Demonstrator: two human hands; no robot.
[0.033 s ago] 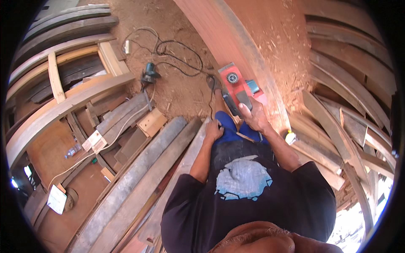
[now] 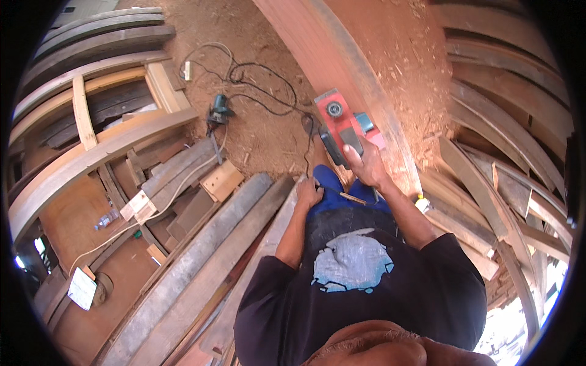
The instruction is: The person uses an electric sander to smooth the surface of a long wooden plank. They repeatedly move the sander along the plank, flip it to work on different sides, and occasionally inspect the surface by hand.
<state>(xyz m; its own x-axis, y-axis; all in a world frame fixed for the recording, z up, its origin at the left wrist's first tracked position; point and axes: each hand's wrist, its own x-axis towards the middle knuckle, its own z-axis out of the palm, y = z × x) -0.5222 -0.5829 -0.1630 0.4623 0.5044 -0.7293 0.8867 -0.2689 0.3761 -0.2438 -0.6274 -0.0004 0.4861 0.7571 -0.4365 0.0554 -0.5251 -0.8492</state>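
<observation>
Planer (image 2: 343, 122) on reddish plank (image 2: 323, 55), above and right of centre; probably heavy, rigid, best held by the dark handle (image 2: 350, 140). Right hand (image 2: 370, 165) wrapped there; left hand (image 2: 310, 193) curled beside blue shorts (image 2: 328, 177), grasp unclear.

Nothing you can read right now: over at eight o'clock the white sheet (image 2: 82, 288) shows only faint, illegible marks, and your red planer (image 2: 343, 119), toward one o'clock, offers no clear lettering.
</observation>
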